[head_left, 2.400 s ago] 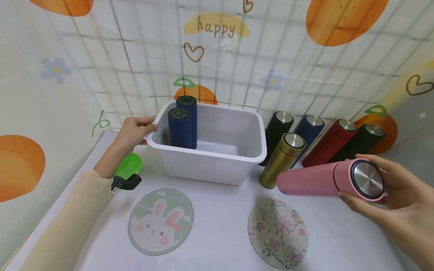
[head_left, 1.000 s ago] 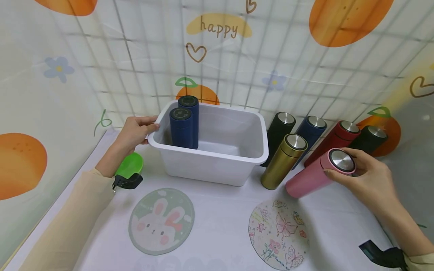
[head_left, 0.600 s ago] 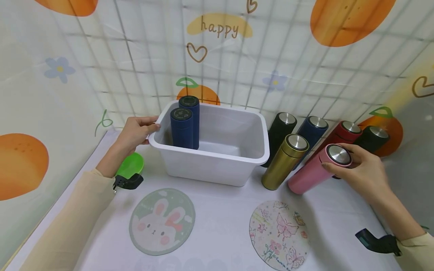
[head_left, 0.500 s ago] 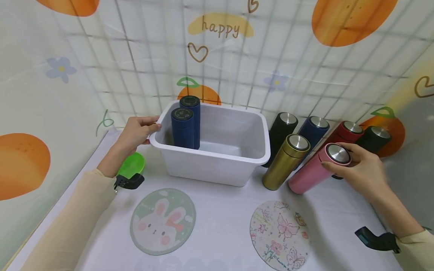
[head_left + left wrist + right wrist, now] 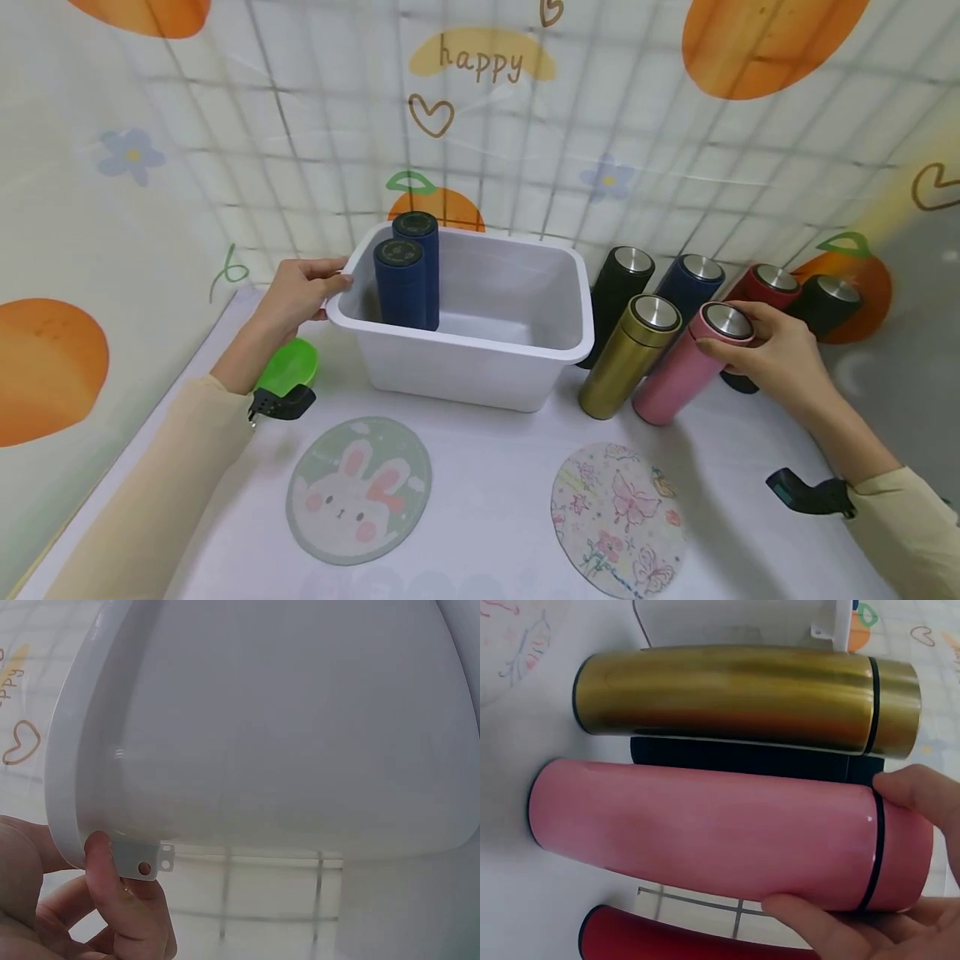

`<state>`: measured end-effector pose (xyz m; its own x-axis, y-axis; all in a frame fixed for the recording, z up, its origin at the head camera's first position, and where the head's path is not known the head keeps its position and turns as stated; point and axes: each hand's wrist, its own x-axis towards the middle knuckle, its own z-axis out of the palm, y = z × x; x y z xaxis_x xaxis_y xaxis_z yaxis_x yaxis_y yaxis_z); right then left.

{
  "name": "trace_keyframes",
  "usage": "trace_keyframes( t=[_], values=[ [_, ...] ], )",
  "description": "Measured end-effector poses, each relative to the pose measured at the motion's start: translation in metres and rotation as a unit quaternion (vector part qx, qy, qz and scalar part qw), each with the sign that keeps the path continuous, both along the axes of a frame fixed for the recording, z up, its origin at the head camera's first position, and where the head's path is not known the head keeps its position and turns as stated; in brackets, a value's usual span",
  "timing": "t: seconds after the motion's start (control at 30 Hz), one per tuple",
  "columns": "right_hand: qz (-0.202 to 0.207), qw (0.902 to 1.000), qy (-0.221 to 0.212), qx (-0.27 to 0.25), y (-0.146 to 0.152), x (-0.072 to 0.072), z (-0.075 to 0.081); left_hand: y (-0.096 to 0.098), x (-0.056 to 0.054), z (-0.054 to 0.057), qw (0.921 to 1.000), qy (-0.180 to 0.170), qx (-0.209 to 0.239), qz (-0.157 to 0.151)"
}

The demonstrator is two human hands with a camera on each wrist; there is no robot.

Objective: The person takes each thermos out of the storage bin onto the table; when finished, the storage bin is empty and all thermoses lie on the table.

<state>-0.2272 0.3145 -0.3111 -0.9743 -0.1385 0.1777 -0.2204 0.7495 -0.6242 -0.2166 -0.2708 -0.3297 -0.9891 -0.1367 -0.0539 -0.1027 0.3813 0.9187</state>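
Note:
My right hand (image 5: 776, 350) grips a pink thermos bottle (image 5: 682, 371) around its silver-topped lid. The bottle stands on the table beside a gold thermos (image 5: 626, 362), a narrow gap between them in the right wrist view. At the left, my left hand (image 5: 296, 292) pinches the rim of a white plastic bin (image 5: 457, 367), thumb on one side and fingers on the other, as the left wrist view shows. Two dark blue bottles (image 5: 401, 287) stand in the bin's left end. Behind the pink and gold ones are a black bottle (image 5: 618, 279), a blue bottle (image 5: 686, 283) and a red bottle (image 5: 761, 287).
Farther right stands another dark bottle (image 5: 825, 304). A green bowl (image 5: 288, 367) sits under my left forearm. In front lie a round bunny mat (image 5: 360, 492) and a round butterfly mat (image 5: 618, 517). A printed curtain over a wire grid (image 5: 510, 150) backs the table.
My right hand has brought the pink bottle from the right, nearly lying in the air, to upright on the table by the gold one. My left hand stays on the bin's rim.

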Motion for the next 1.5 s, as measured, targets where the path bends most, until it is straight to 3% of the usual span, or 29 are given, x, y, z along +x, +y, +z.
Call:
trace_keyframes(
  t=[0.2, 0.4, 0.57, 0.83, 1.07, 1.3, 1.5],
  values=[
    [0.05, 0.9969, -0.047, -0.038, -0.001, -0.014, 0.001, -0.002, 0.002, -0.001, 1.0, -0.003, -0.004, -0.001],
    [0.05, 0.9948, -0.071, -0.053, 0.002, -0.017, 0.002, -0.002, 0.002, -0.001, 1.0, -0.007, -0.002, -0.005],
    [0.044, 0.9965, -0.054, -0.047, -0.001, -0.011, 0.001, -0.003, 0.002, -0.001, 1.0, -0.003, 0.001, -0.002],
    [0.016, 0.9996, -0.018, 0.015, -0.009, -0.005, 0.002, -0.003, 0.002, 0.0, 1.0, 0.001, 0.007, 0.003],
    [-0.008, 0.9965, 0.031, 0.078, -0.01, -0.001, 0.002, 0.0, 0.0, 0.001, 0.9999, 0.003, 0.013, -0.003],
    [-0.028, 0.9958, 0.035, 0.08, -0.013, 0.004, 0.008, 0.0, 0.0, -0.001, 1.0, 0.007, 0.006, -0.001],
    [-0.048, 0.9966, 0.014, 0.066, -0.016, 0.009, 0.021, -0.002, 0.002, 0.0, 0.9999, 0.006, 0.009, -0.004]
  ],
)
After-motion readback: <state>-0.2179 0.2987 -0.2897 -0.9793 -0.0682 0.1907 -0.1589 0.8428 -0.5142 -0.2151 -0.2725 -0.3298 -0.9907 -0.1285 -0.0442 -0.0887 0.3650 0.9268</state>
